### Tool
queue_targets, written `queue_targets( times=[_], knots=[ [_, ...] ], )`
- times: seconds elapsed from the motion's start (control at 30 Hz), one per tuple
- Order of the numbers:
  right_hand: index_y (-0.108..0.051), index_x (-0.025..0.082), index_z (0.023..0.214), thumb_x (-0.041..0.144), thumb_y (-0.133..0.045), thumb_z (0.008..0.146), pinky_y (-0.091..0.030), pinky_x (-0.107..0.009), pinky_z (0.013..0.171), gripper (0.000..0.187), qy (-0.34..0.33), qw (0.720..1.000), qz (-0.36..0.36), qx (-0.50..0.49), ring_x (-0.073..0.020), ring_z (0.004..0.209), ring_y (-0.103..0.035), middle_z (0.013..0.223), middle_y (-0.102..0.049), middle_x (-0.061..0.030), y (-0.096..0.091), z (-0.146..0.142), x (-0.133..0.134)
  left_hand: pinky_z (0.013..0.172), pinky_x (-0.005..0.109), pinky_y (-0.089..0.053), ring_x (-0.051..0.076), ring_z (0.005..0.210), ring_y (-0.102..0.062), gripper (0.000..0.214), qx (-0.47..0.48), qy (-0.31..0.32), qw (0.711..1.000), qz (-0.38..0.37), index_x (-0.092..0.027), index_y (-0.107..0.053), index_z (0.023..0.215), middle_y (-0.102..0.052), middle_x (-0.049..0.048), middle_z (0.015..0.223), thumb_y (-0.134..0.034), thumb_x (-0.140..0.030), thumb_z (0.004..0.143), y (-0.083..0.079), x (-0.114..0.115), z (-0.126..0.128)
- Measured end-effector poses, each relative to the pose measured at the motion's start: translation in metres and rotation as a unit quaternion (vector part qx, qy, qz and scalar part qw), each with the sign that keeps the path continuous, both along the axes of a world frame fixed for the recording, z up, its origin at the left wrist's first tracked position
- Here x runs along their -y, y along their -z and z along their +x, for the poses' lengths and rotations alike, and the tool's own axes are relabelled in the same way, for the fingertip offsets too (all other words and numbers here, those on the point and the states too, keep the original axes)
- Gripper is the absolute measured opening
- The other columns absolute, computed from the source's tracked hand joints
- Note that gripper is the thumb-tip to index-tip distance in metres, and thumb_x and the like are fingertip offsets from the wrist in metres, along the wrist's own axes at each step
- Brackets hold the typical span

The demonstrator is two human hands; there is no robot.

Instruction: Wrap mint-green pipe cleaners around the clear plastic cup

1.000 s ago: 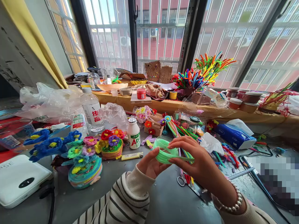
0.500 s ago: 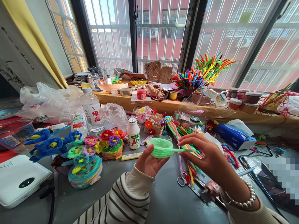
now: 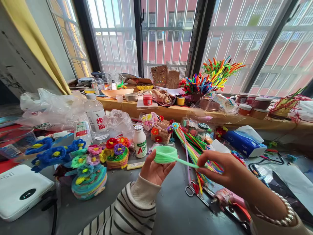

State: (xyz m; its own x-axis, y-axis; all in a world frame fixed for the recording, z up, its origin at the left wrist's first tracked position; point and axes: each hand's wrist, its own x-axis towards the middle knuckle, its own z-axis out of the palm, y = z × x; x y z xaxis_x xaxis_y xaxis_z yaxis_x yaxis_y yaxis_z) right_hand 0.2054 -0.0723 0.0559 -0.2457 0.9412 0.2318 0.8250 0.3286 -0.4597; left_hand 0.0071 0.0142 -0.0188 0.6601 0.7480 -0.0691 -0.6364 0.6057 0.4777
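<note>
My left hand [image 3: 156, 169] holds a flat coil of light green pipe cleaner [image 3: 164, 154] above the grey table [image 3: 176, 212]. From the coil a loose green end [image 3: 187, 162] runs out to the right. My right hand [image 3: 223, 171] pinches that end, pulled away from the coil. Under my right hand lie a bundle of coloured pipe cleaners [image 3: 193, 148] and red-handled scissors [image 3: 194, 190].
Finished pipe-cleaner flower discs [image 3: 89, 174] and blue flowers [image 3: 52, 153] sit at the left by a white device [image 3: 21, 191]. Water bottle [image 3: 96, 116], small white bottle [image 3: 140, 141], blue tissue pack [image 3: 244, 142] and a cluttered window shelf [image 3: 186, 111] stand behind.
My right hand has moved right and slightly down, drawing the green end out from the coil. The left hand has kept the coil almost in place, slightly raised.
</note>
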Motion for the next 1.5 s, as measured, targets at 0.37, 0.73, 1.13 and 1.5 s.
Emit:
queue_targets(
  times=[0.37, 0.73, 1.13, 1.5],
  knots=[
    [-0.061, 0.023, 0.083, 0.046, -0.048, 0.077, -0.047, -0.029, 0.072, 0.027, 0.254, 0.959, 0.128, -0.011, -0.0182, 0.076, -0.063, 0.084, -0.067, -0.0016, 0.009, 0.046, 0.038, 0.078, 0.027, -0.052, 0.024, 0.090, -0.063, 0.060, 0.007, -0.081, 0.997, -0.012, 0.000, -0.026, 0.129, -0.066, 0.0186, 0.095, -0.042, -0.034, 0.082, -0.013, 0.001, 0.000],
    [-0.064, 0.018, 0.078, 0.059, -0.052, 0.061, -0.049, -0.037, 0.068, 0.046, 0.383, 0.908, -0.171, 0.028, -0.0274, 0.075, -0.064, 0.082, -0.069, -0.0111, 0.088, 0.091, 0.087, 0.069, 0.027, -0.055, 0.028, 0.092, -0.062, 0.060, -0.023, -0.144, 0.987, -0.067, 0.002, -0.028, 0.128, -0.065, 0.0225, 0.093, -0.044, -0.033, 0.082, -0.016, -0.002, 0.004],
    [-0.062, 0.020, 0.068, 0.050, -0.053, 0.061, -0.043, -0.032, 0.055, 0.032, 0.364, 0.921, -0.138, 0.027, -0.0239, 0.060, -0.061, 0.065, -0.067, -0.0050, 0.094, 0.076, 0.072, 0.064, 0.027, -0.055, 0.027, 0.085, -0.064, 0.037, -0.089, -0.185, 0.973, -0.109, -0.005, -0.051, 0.103, -0.066, 0.0177, 0.085, -0.052, -0.031, 0.077, -0.006, -0.007, 0.011],
    [-0.055, 0.012, 0.097, 0.065, -0.047, 0.062, -0.046, -0.032, 0.053, 0.064, 0.463, 0.881, 0.087, -0.049, -0.0225, 0.064, -0.059, 0.080, -0.063, -0.0119, 0.058, 0.042, 0.046, 0.060, 0.025, -0.055, 0.023, 0.074, -0.066, 0.044, -0.105, -0.183, 0.967, -0.140, -0.005, -0.047, 0.111, -0.067, 0.0137, 0.074, -0.051, -0.034, 0.078, -0.011, -0.003, 0.011]
  ],
)
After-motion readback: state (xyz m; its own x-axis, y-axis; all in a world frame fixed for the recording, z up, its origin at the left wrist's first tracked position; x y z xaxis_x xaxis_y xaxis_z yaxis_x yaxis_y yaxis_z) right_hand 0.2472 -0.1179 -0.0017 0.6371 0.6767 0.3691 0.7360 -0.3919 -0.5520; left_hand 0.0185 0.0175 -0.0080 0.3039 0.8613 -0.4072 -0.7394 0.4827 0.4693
